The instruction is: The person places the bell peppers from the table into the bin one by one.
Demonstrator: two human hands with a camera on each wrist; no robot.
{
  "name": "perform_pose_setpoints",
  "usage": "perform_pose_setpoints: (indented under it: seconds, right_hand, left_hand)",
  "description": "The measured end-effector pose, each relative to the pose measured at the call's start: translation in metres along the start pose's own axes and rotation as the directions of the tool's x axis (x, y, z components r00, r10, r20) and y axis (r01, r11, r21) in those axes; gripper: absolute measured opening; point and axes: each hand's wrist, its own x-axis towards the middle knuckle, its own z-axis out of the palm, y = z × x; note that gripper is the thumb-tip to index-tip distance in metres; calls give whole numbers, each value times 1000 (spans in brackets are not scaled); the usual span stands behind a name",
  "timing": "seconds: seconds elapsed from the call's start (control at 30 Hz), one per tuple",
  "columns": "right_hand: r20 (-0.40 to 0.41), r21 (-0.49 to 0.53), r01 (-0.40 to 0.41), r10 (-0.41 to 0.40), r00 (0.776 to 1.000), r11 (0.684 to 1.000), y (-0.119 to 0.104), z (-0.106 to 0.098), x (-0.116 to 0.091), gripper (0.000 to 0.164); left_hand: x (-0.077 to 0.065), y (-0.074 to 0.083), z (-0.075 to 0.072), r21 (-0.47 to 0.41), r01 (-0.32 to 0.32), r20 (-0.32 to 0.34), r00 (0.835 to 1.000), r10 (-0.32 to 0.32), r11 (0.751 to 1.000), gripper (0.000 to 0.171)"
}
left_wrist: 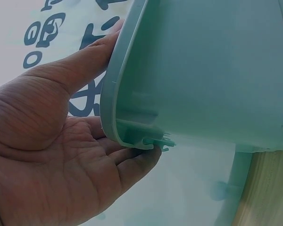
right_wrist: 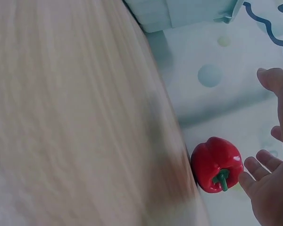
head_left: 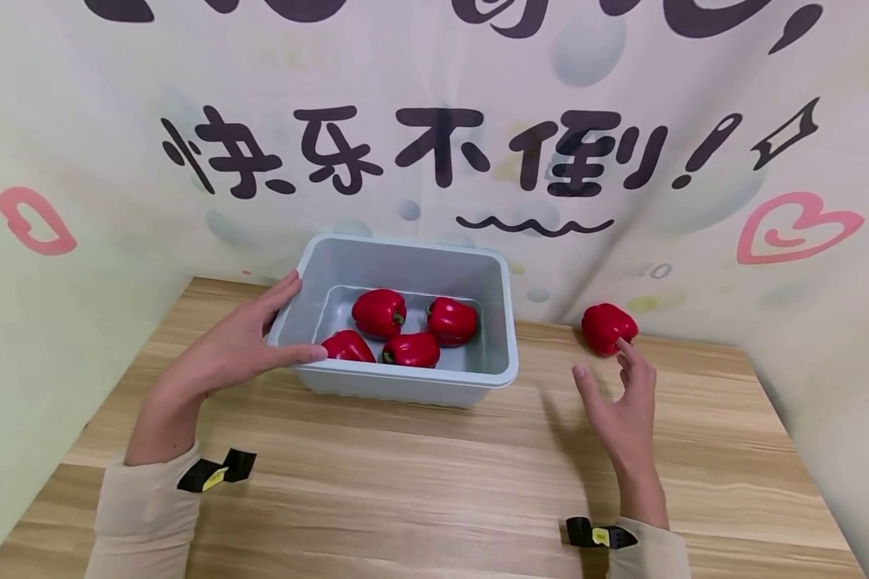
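Observation:
A light grey plastic bin (head_left: 405,386) stands toward the back of the table with several red bell peppers (head_left: 380,314) in it. My left hand (head_left: 239,342) holds the bin by its front left corner, thumb along the front rim and fingers at the left side. In the left wrist view the fingertips (left_wrist: 148,157) sit under the bin's lip (left_wrist: 111,94). One more red bell pepper (head_left: 608,328) lies on the table near the wall, its green stem showing in the right wrist view. My right hand (head_left: 626,410) hovers just in front of that pepper, thumb and fingers spread, holding nothing.
The wood-grain table (head_left: 405,490) ends at a wall hanging (head_left: 405,193) printed with black characters and hearts. Black straps (head_left: 217,470) circle both sleeves near the wrists. Pale walls close off the left and right sides.

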Motion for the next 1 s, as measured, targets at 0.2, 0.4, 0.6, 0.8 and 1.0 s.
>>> perform_pose_setpoints:
  seconds: [0.2,0.4,0.6,0.8,1.0]
  right_hand:
    - [-35,6,9,-8,999,1000,9,-1,0,75]
    - [-45,12,-39,39,998,999,15,-1,3,77]
    - [-37,-16,-46,45,998,999,21,2,12,81]
    - [-18,-36,-31,30,999,999,28,4,20,87]
    - [-20,-46,-38,37,999,998,32,5,27,87]
  left_hand:
    - [1,0,1,-5,1,2,1000,-1,1000,110]
    - [0,1,2,-1,17,2,1000,-17,1000,110]
    - [-2,0,1,-5,15,-4,1000,-15,1000,110]
    - [-1,-1,0,4,16,-9,1000,-16,1000,110]
    - [-1,1,0,4,9,-9,1000,-9,1000,109]
